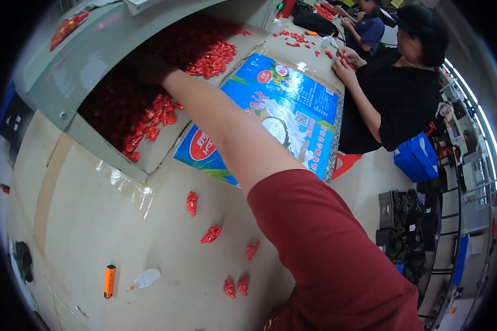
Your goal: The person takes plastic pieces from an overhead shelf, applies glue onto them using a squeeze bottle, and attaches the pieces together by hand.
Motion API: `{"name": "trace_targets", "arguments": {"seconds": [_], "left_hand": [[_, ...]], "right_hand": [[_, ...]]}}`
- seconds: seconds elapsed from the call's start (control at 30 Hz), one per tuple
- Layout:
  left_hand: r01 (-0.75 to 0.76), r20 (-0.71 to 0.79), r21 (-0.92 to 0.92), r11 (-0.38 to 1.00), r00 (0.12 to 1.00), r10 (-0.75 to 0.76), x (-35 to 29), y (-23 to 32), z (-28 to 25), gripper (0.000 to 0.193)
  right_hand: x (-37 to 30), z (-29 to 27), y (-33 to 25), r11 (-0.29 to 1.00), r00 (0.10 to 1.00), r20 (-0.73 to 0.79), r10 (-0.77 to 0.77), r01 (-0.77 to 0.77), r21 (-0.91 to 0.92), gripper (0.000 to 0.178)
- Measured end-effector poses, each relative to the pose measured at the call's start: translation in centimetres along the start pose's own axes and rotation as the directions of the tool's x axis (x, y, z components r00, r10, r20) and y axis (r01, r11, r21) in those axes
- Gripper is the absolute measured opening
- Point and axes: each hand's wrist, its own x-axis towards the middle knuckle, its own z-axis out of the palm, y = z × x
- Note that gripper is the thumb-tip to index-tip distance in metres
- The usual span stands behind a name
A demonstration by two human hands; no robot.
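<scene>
Under the pale grey metal hood [44, 91] at the upper left, the person's right hand [150, 68] lies in deep shadow over a heap of glossy red moulded pieces [214, 59]; whether its fingers are apart, together or clamped on a piece, I cannot tell. The left hand is out of view. The heap spreads through the opening, its lit edges spilling onto the tabletop, and five loose pieces [191, 203] lie apart nearer the body, well short of the hood.

The step in hand looks like fetching from the heap — a judgement from the arm's reach alone. The next move seems to call for a light grip on whatever is wanted and a clean withdrawal past the hood's edge. A translucent needle-tipped squeeze bottle [147, 278] and an orange lighter-like stick [110, 281] lie near each other, untouched.

As for writing, the blue printed carton sheet [292, 96] under the forearm bears most of it: large characters, a coconut picture, red ovals with white lettering and a square code — partly covered by the arm. Dark marks on the stick are too small to read.
</scene>
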Motion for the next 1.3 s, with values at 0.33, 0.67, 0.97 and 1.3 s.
{"name": "trace_targets", "arguments": {"seconds": [0.33,0.67,0.97,1.3], "left_hand": [[-0.189,-0.156,0.012,0.982,0.97,0.189,1.4,-0.2,1.3,0.018],[0.056,0.082,0.01,0.998,0.995,-0.057,0.4,0.9,-0.6,0.032],[0.032,0.155,-0.093,0.995,0.988,-0.017,1.4,0.9,-1.9,0.026],[0.127,0.067,-0.184,0.975,0.991,-0.117,-2.1,-0.7,-1.5,0.028]], "right_hand": [[-1.6,-2.8,-1.4,0.963,0.998,0.059,0.018,-0.002,-0.271,0.041],[-1.4,-2.9,0.8,0.918,0.976,-0.124,-0.178,0.119,-0.379,0.022],[-2.0,-5.4,3.5,0.888,0.879,-0.353,-0.32,0.148,-0.435,0.021],[-7.5,-15.1,-9.7,0.054,0.717,0.439,0.541,-0.551,0.833,0.02]]}}
